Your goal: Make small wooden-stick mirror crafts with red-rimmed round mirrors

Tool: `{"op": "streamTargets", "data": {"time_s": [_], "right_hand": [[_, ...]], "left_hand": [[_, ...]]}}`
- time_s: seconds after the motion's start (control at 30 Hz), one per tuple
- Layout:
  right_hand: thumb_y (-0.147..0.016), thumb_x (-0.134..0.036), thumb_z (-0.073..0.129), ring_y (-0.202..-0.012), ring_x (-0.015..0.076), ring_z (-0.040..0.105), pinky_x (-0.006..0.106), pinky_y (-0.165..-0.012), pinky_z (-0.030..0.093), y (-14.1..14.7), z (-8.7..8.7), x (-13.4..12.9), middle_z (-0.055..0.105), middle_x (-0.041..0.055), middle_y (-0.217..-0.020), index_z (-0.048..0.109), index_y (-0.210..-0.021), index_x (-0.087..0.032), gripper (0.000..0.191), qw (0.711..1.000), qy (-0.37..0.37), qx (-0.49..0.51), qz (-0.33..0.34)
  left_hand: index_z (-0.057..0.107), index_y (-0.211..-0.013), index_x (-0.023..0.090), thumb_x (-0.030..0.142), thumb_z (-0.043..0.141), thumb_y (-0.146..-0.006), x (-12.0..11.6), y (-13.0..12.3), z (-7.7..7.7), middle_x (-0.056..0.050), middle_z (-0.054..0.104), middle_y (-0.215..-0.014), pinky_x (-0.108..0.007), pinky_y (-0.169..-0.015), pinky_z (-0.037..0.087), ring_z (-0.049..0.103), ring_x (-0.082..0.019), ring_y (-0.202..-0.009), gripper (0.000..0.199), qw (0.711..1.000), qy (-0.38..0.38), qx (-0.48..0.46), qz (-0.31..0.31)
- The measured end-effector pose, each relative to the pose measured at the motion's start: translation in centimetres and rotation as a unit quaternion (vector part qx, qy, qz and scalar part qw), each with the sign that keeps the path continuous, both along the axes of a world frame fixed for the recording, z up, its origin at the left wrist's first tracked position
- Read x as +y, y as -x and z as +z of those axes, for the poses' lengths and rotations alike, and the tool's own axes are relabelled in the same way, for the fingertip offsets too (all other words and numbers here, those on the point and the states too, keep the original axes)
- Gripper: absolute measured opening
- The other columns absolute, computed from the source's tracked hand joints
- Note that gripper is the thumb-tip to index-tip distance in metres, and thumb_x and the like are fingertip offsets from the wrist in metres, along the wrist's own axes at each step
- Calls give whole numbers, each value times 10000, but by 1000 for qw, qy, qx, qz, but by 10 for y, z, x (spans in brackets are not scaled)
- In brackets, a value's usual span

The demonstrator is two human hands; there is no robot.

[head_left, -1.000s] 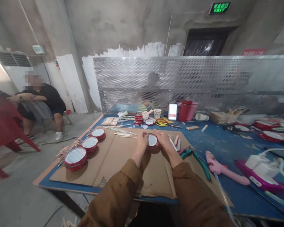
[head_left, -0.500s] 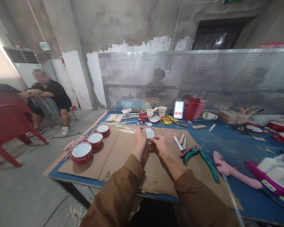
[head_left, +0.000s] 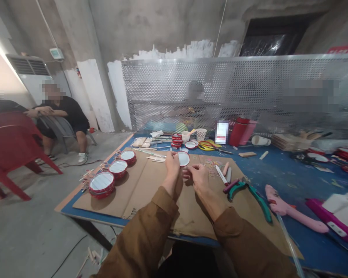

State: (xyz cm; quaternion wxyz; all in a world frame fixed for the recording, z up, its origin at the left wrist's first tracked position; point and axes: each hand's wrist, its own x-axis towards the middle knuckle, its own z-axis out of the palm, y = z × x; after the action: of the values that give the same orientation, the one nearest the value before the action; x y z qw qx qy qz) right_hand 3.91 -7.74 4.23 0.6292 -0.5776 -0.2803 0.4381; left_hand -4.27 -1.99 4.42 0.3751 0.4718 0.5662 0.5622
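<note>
Small drum [head_left: 183, 158], red-rimmed with a white face, held up on edge over the cardboard sheet [head_left: 150, 193] at the middle of the desk [head_left: 278, 173]. Left hand [head_left: 172, 162] clenched on its rim at about nine o'clock of the disc; right hand [head_left: 199, 175] at about four o'clock of it, fingers pinched together, grasping something too small to make out, perhaps nothing.

Head view only. Three finished-looking drums [head_left: 102, 183] lined along the cardboard's edge at ten o'clock of the hands, sticks already poking from their sides; more red rims stacked at twelve o'clock beside a paper cup [head_left: 201, 134]. Judged from that row, several done, this one not yet closed up or fitted with sticks. Green pliers [head_left: 251, 193] and pink glue gun [head_left: 290, 212] lying untouched at three o'clock.

Drum's underside hidden by the palm; rubber bands [head_left: 211, 165] near the right hand blurred; desk's right end cut off; seated person [head_left: 60, 114] at nine o'clock, well apart.
</note>
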Motion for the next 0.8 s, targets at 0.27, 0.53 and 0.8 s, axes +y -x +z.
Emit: {"op": "streamTargets", "data": {"time_s": [0.27, 0.53, 0.8], "right_hand": [[-755, -366, 583, -457, 129, 573, 200, -340, 352, -25, -7, 15, 652, -1, -707, 543, -960, -210, 261, 993, -24, -108, 31], [-767, -354, 534, -549, 175, 601, 237, -448, 422, -45, -19, 32, 666, 37, -634, 691, -936, -151, 308, 975, -27, -195, 102], [-776, -394, 536, -516, 149, 560, 243, -446, 412, -45, -20, 29, 689, 51, -762, 676, -1005, -145, 366, 964, -49, -241, 106]], "left_hand": [[559, -843, 166, 132, 539, -786, 10, 12, -4, 1, 596, -717, -203, -571, 403, 535, -108, -622, 69, 989, -41, 39, -140], [624, -795, 150, 155, 609, -734, 2, -4, -4, 11, 586, -675, -210, -584, 397, 529, -109, -632, 62, 972, -63, 84, -212], [617, -727, 141, 179, 652, -726, 8, 3, -8, 16, 581, -646, -211, -581, 388, 518, -98, -616, 52, 974, -69, 100, -191]]}}
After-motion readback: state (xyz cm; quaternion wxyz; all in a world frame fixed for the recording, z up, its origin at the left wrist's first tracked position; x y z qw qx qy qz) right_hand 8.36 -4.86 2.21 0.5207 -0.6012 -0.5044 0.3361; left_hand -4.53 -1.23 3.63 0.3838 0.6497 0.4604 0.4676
